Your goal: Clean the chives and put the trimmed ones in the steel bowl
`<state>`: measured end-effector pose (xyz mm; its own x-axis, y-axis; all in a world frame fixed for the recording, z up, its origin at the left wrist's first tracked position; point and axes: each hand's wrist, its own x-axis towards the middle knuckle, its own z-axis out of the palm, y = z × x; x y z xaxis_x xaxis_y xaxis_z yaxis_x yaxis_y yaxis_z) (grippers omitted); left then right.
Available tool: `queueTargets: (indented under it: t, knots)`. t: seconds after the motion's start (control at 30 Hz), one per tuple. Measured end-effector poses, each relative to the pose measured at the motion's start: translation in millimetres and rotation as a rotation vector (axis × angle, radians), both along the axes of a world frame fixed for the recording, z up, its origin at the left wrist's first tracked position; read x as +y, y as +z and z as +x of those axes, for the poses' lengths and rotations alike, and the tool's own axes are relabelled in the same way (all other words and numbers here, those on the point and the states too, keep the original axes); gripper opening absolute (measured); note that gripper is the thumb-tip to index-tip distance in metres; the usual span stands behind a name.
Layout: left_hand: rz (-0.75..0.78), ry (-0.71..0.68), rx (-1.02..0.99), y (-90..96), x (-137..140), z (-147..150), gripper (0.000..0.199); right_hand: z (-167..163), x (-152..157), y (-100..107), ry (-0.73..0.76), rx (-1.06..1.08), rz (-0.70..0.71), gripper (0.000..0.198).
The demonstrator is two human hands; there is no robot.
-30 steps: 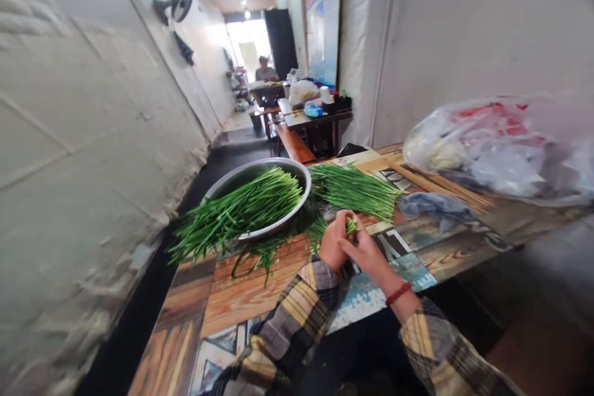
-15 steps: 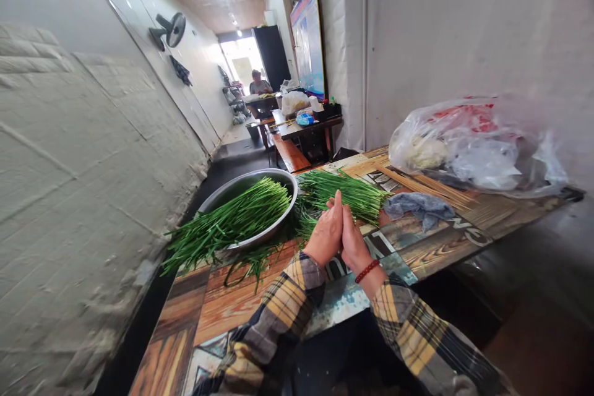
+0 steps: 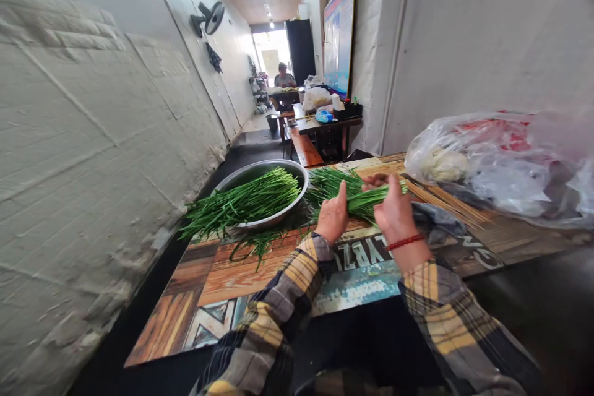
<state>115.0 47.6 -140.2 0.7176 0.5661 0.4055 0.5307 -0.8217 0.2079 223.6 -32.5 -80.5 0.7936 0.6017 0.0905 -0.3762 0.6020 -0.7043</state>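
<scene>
My right hand (image 3: 394, 213), with a red bead bracelet at its wrist, is closed around the pale cut ends of the green garlic chives (image 3: 364, 200) on the table. Some of its fingers show behind the stalks. My left hand (image 3: 332, 218) is at the leafy side of this bundle, its thumb stretched upward and apart. Its other fingers are mostly hidden. On the left, a metal basin (image 3: 302, 193) holds a larger heap of chives (image 3: 260, 198), whose leaves hang over the rim. Loose leaves (image 3: 260, 244) lie in front of the basin.
Thin wooden sticks (image 3: 452, 204) and a grey-blue cloth (image 3: 436, 223) lie right of my hands on the patterned table (image 3: 250, 272). A clear plastic bag (image 3: 505, 164) is at the far right. Further back are another table (image 3: 325, 124) and a seated person (image 3: 284, 77).
My palms were pressed together before; now the hands are apart. The right hand has moved right and taken hold of the chives. The view has shifted, too.
</scene>
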Motion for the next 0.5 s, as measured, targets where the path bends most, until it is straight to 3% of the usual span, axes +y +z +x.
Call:
queueTargets:
  t: [0.1,0.27,0.5]
  knots:
    - [-0.048,0.115,0.044,-17.5,23,-21,0.072,34,-19,26,-0.072,0.074,0.100,0.030]
    - [-0.150,0.059,-0.167,-35.7,46,-52,0.074,72,-45,46,-0.093,0.126,0.128,0.035]
    - [-0.407,0.024,-0.555,-17.3,34,-62,0.047,67,-41,54,-0.037,0.151,0.087,0.032]
